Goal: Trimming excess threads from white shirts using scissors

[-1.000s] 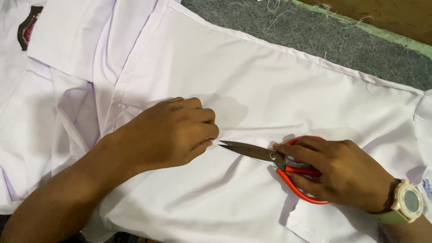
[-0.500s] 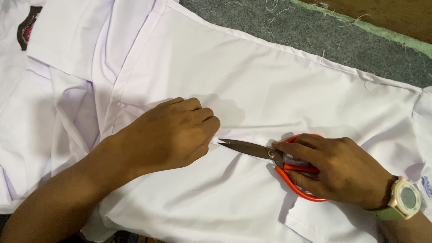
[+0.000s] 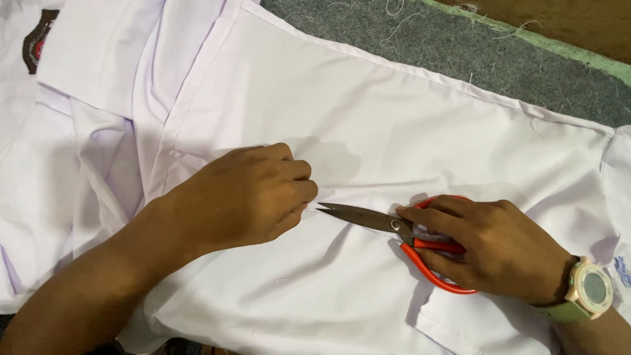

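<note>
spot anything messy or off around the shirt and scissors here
Only loose thread scraps scattered over the grey felt mat above the white shirt. The shirt shows no tear or stain; the scissors in the right hand look closed and intact.

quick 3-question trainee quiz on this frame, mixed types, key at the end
1. True or false: the right hand holds the scissors.
2. The left hand rests on: A) grey felt B) the white shirt C) bare wood.
3. Which wrist wears the watch?

Key:
1. True; its fingers are through the red handles, blades nearly closed and pointing at the left hand.
2. B; curled fingers press on the cloth just beside the blade tips.
3. The right.
</note>
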